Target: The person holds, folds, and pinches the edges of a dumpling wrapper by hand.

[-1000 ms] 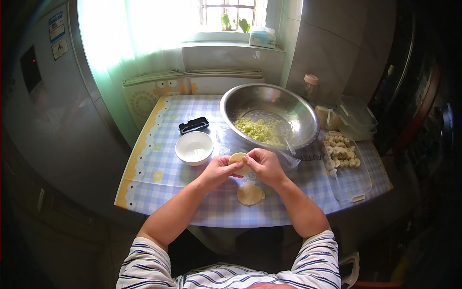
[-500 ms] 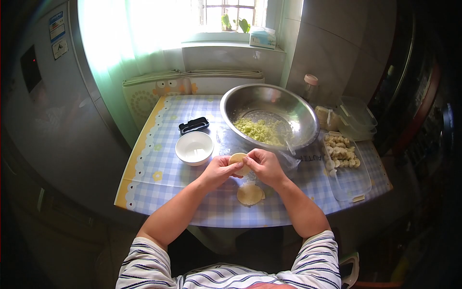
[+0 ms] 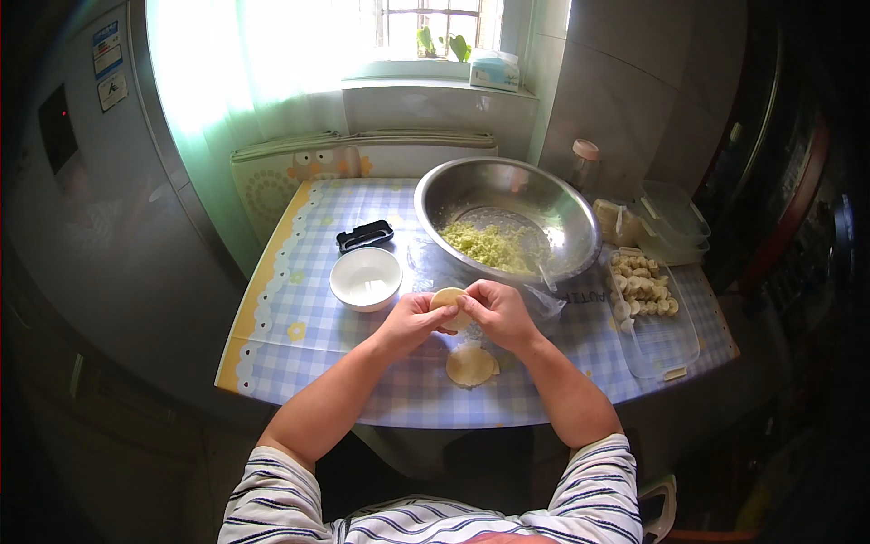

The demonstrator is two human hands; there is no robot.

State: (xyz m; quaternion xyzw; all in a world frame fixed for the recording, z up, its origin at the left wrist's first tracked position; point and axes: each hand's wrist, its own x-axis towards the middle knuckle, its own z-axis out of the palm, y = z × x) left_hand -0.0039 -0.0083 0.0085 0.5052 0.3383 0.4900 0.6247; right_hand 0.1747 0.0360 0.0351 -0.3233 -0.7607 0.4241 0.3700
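Observation:
A round, pale dumpling wrapper (image 3: 448,297) is held up between my two hands above the table. My left hand (image 3: 415,319) grips its left side, thumb across the front. On the right edge, my right hand (image 3: 498,313) pinches it between thumb and fingers. Below them, more dumpling wrappers (image 3: 471,366) lie on the checked cloth. Just beyond my hands stands a large steel basin (image 3: 566,204) with green chopped filling (image 3: 489,247) and a spoon handle (image 3: 547,276) inside. To the right, a clear plastic tray (image 3: 666,349) holds several folded dumplings (image 3: 645,288).
Left of the basin are a white bowl (image 3: 365,279) and a black plastic holder (image 3: 365,236). Clear lidded containers (image 3: 672,222) and a pink-capped jar (image 3: 585,161) stand at the back right. A clear plastic bag (image 3: 548,308) lies under the basin's front. The table's edge (image 3: 480,424) is near my body.

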